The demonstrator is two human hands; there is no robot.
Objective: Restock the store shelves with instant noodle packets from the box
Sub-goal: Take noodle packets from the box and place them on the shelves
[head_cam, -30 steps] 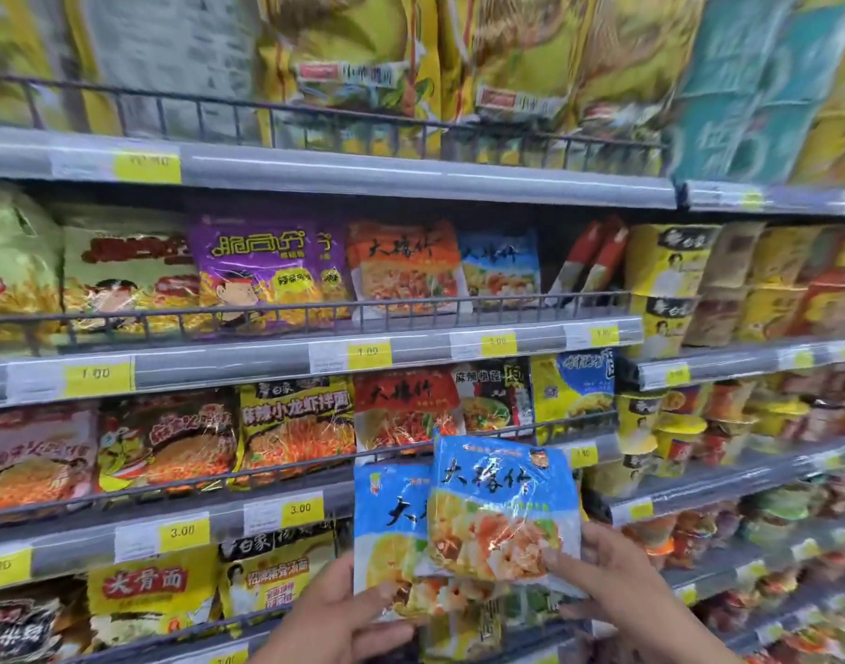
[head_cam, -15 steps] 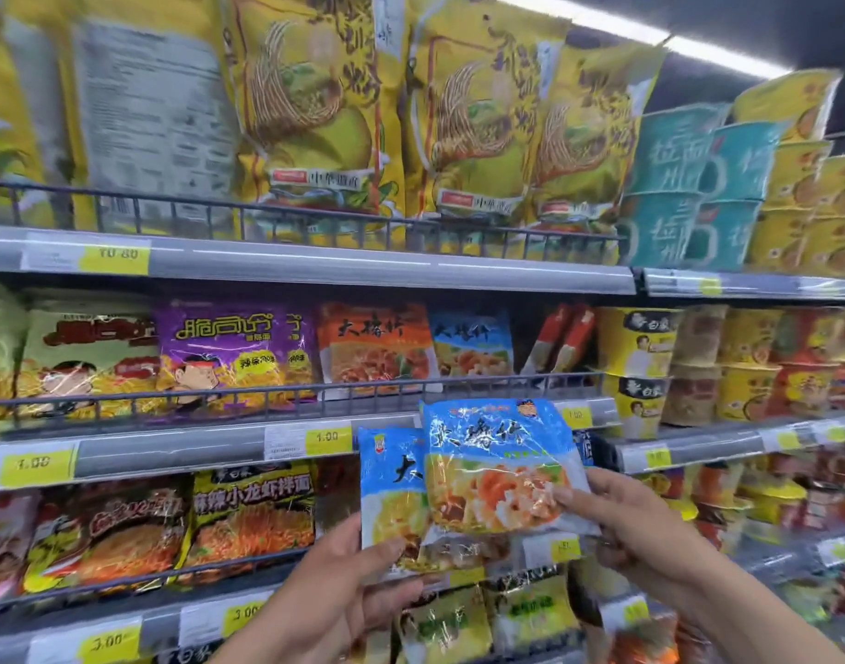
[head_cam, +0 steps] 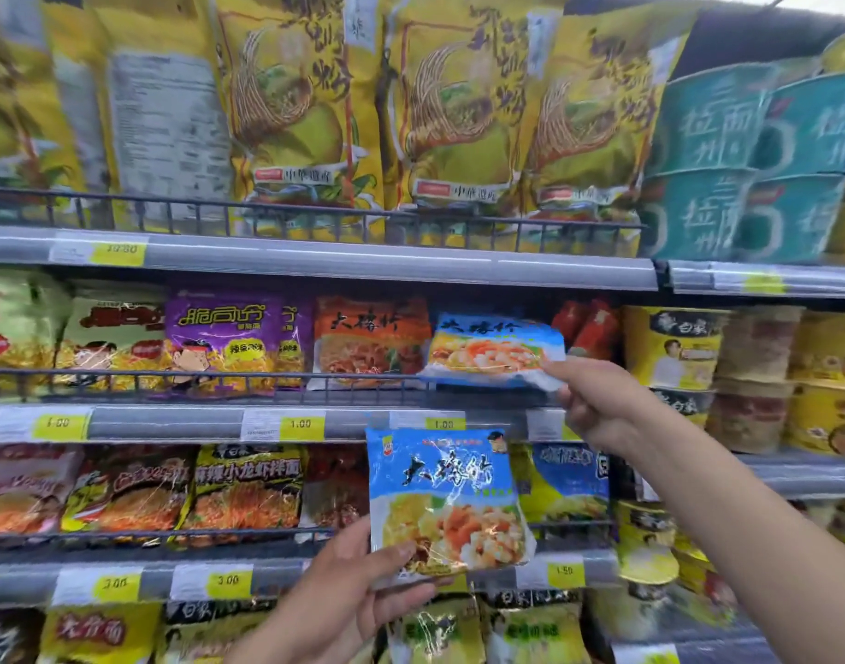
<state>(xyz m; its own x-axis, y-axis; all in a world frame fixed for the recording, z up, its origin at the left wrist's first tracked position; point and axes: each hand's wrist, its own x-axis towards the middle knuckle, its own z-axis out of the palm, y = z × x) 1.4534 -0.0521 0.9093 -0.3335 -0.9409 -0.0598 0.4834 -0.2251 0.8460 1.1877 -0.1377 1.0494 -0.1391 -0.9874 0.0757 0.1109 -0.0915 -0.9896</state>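
My right hand (head_cam: 597, 400) pinches the lower right corner of a blue noodle packet (head_cam: 494, 349), tilted flat and resting over the wire rail of the second shelf (head_cam: 171, 421), just right of an orange packet (head_cam: 370, 340). My left hand (head_cam: 348, 601) grips a second blue noodle packet (head_cam: 446, 500) by its lower left corner and keeps it upright in front of the third shelf. The box is out of sight.
Purple packets (head_cam: 224, 342) and other noodle packets fill the second shelf to the left. Yellow cup noodles (head_cam: 674, 347) stand to the right of my right hand. Large yellow bags (head_cam: 296, 103) and teal bowls (head_cam: 717, 151) sit on the top shelf. Price tags line the shelf edges.
My right hand lifted one blue packet away from the other and up onto the second shelf's rail. My left hand keeps the other packet lower down. The view tilted upward.
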